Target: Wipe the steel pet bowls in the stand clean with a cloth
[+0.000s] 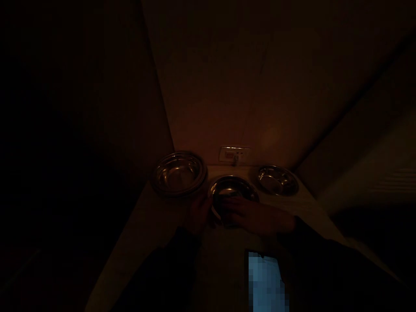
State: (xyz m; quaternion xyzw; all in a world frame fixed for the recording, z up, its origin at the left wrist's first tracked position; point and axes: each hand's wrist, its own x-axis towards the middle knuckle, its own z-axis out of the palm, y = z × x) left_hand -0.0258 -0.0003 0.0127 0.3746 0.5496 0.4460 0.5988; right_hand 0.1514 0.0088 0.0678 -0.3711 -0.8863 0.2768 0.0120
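Observation:
A shiny metal bowl (230, 178) stands at the middle of the table, in very dim light. My left hand (199, 214) is closed on its left rim, with the fingers partly lost in shadow. Reaching in from the right, my right hand (248, 214) lies over the bowl's near side, fingers down inside it. A dark, cloth-like patch (224, 206) shows under those fingers, but its kind is too dark to tell. To the left sits a wider stack of metal bowls (178, 175), and to the right another metal bowl (277, 180).
The pale table (156, 229) meets a wall with a socket plate (234, 154), which has a plug in it. A lit phone-like screen (267, 281), blurred out, is at the near edge below my right arm. Dark panels flank both sides.

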